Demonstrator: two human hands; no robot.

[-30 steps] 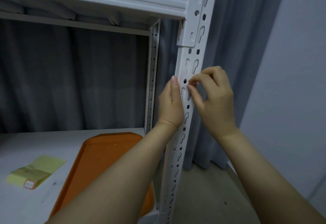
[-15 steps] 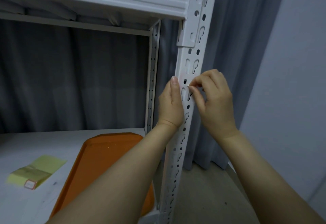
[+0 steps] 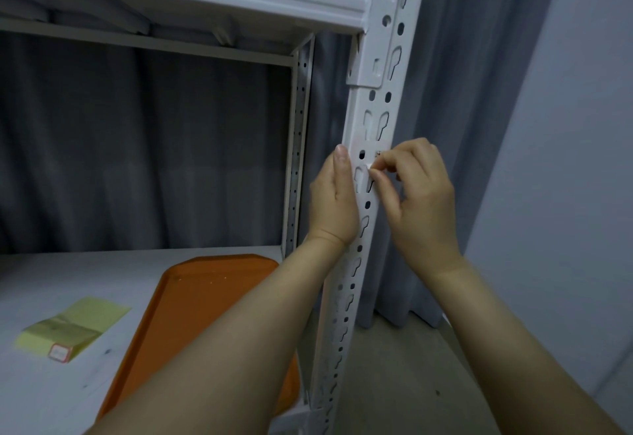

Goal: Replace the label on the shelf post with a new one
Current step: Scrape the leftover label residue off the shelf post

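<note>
Both forearms reach up to the white shelf post. The left hand lies flat against the post's left edge, thumb straight up along it. Its other fingers are hidden behind the post, so I cannot tell its grip. The right hand, on the post's right side, is curled, its thumb and forefinger pinching the lifted edge of the small white label stuck on the post's front face.

One head-worn view is given, set close before the white shelf post and turned forward and somewhat downward. The lower shelf is taken in at the left, the curtain behind; the wide-angle edges appear slightly bent.
</note>
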